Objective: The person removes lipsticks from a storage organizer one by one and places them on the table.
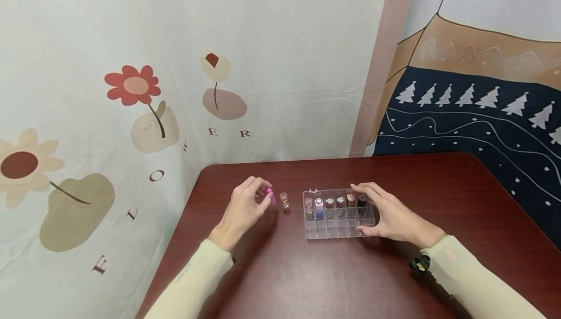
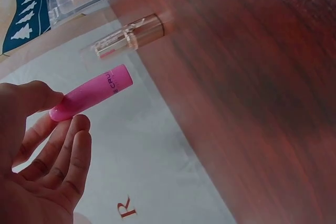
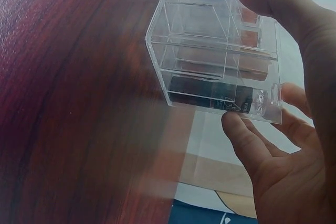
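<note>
My left hand [image 1: 245, 204] pinches the rounded end of a pink lipstick [image 2: 92, 95] between thumb and fingers, its flat end pointing away from the palm. Just right of it, a rose-gold lipstick with a clear cap [image 1: 285, 204] stands on the table. A clear compartment organizer [image 1: 328, 233] sits farther right, several lipsticks upright in its back part and the front row bare. My right hand [image 1: 394, 216] holds the organizer's right end, thumb at the front and fingers at the back. Beside those fingers is a dark lipstick [image 3: 202, 93] in the end compartment.
The dark red wooden table [image 1: 307, 280] has rounded far corners. Behind it hangs a pale cloth [image 1: 289, 65] printed with flowers and letters, and a dark blue tree-patterned cloth [image 1: 464, 124] at the right. A black wristband [image 1: 420, 263] is on the right wrist.
</note>
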### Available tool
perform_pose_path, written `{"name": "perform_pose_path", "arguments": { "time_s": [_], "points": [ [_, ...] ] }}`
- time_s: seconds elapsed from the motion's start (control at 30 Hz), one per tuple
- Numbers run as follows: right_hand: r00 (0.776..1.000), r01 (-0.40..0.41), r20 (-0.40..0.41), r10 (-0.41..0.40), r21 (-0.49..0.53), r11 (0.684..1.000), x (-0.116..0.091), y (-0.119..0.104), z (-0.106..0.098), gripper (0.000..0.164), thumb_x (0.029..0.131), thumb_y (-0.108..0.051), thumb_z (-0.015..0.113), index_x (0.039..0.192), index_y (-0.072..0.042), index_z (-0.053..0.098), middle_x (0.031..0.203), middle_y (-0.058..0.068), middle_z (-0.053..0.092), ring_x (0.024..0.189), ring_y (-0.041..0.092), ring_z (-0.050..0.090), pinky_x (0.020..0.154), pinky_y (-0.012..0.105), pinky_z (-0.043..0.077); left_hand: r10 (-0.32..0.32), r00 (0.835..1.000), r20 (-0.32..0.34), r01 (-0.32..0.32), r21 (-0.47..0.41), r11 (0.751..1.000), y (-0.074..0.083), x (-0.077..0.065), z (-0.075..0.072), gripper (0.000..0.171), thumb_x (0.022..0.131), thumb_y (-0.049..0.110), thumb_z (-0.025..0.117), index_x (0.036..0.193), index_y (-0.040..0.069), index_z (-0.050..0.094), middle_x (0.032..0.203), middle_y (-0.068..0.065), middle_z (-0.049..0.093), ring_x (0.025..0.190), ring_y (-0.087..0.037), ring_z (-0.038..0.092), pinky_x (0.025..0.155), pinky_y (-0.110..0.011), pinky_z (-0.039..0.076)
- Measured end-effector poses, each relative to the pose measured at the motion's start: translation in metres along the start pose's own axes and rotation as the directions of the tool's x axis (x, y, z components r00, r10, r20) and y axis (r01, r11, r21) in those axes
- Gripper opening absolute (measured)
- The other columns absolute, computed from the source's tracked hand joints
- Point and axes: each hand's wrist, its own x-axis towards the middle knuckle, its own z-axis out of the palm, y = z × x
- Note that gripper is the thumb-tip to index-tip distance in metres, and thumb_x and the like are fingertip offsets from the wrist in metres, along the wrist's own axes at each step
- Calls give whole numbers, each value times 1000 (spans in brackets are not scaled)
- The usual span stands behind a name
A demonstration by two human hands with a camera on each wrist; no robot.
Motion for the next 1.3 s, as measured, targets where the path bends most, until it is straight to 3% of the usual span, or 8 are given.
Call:
{"name": "perform_pose_path", "arguments": {
  "time_s": [0.43, 0.6, 1.3],
  "points": [
    [1000, 14, -14, -14, -4, 1000, 0, 1, 2, 107, 81, -28, 108, 171, -14, 53, 161, 5, 62, 135, 26, 72, 111, 59, 66, -51, 996, 70, 50, 24, 998, -9, -3, 10, 16, 98, -2, 88, 109, 6, 79, 101, -7, 78, 84, -16, 80, 78, -29, 70],
    [1000, -1, -3, 1, 3, 1000, -1, 1, 1, 107, 81, -28, 108, 172, -16, 52, 163, 6, 61, 136, 27, 72, 113, 61, 65, -73, 993, 91, 70, 36, 997, -12, -3, 13, 16, 99, 1, 89, 110, 7, 79, 99, -4, 79, 84, -15, 80, 78, -33, 69],
    [999, -38, 27, 37, 20, 999, -1, -1, 1, 110, 80, -29, 108, 173, -17, 50, 167, 6, 58, 141, 27, 70, 117, 59, 63, -92, 991, 98, 86, 59, 995, -17, -6, 20, 17, 96, 0, 91, 108, 6, 80, 97, -6, 78, 83, -15, 80, 78, -32, 68]
  ]
}}
